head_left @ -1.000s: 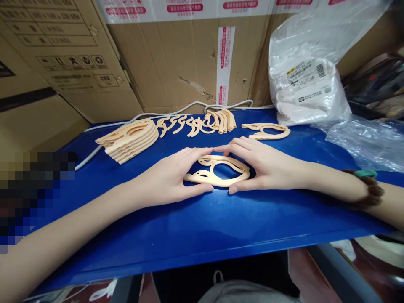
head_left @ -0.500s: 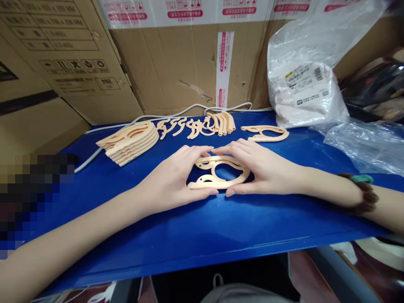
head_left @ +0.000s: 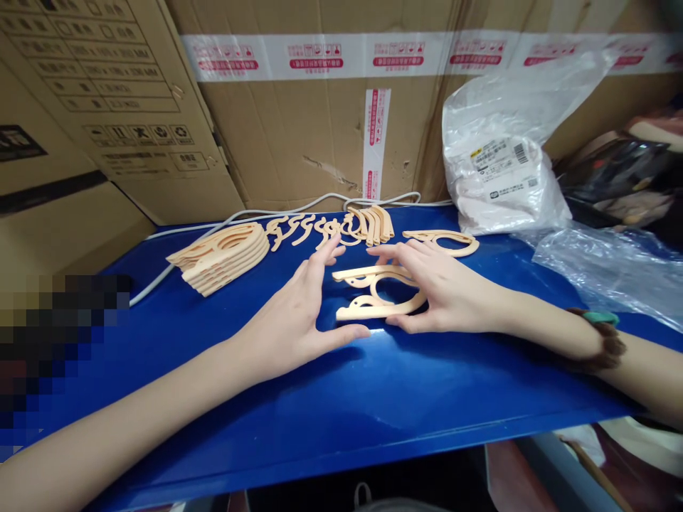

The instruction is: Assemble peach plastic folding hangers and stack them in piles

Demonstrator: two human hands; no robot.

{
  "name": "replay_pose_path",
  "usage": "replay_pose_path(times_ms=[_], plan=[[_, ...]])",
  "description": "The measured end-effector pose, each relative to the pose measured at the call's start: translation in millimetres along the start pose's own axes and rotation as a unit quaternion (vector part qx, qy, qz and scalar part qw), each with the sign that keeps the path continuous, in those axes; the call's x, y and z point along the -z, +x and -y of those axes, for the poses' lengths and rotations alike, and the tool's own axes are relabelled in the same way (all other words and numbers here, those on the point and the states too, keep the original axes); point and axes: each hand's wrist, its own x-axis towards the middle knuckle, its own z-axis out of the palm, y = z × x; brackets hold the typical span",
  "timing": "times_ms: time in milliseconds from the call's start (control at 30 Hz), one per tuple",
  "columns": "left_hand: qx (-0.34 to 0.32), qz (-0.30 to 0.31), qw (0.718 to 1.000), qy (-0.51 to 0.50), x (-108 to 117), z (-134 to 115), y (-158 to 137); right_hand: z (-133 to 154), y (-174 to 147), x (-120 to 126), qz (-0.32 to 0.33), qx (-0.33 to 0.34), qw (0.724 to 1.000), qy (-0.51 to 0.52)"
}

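Note:
A cream plastic folding hanger (head_left: 368, 311), folded into a loop with two arms, lies on the blue tabletop in front of me. My right hand (head_left: 451, 291) grips its rounded end, thumb on the near side and fingers over the far side. Left of the hanger's arm tips, my left hand (head_left: 288, 323) is open and empty, thumb and fingers spread. Behind my right hand lies another folded hanger (head_left: 472, 246). A stack of similar hangers (head_left: 227, 259) sits at the left. Small S-shaped hooks (head_left: 305, 231) and a row of curved pieces (head_left: 378, 226) lie farther back.
Cardboard boxes (head_left: 288, 135) wall off the back and left. A white cable (head_left: 256, 212) runs along the table's back edge. At the right stand a stuffed plastic bag (head_left: 501, 178) and a loose clear wrapper (head_left: 602, 267). The blue table (head_left: 299, 427) ends close to my body.
My left hand has let go of the hanger and opened, moving slightly left. My right hand stays on the hanger's rounded end. The view has tilted up a little.

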Motion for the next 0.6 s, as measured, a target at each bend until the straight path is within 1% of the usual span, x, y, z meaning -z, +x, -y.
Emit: replay_pose_path(times_ms=[100, 200, 333, 467, 600], plan=[[0.03, 0.017, 0.999, 0.005, 1, 3, 1, -18, 2, 8, 0.006, -0.03, 0.999, -0.035], [0.056, 0.037, 0.998, 0.01, 2, 4, 2, -42, 2, 22, -0.011, -0.056, 0.997, -0.055], [0.055, 0.048, 0.997, 0.023, 3, 3, 2, -72, -3, 46, -0.009, -0.116, 0.99, -0.077], [0.052, 0.056, 0.997, 0.029, 4, 4, 2, -91, -12, 64, 0.029, -0.184, 0.98, -0.064], [0.045, 0.062, 0.996, 0.037, 4, 4, 2, -103, -20, 69, 0.074, -0.205, 0.976, -0.008]])
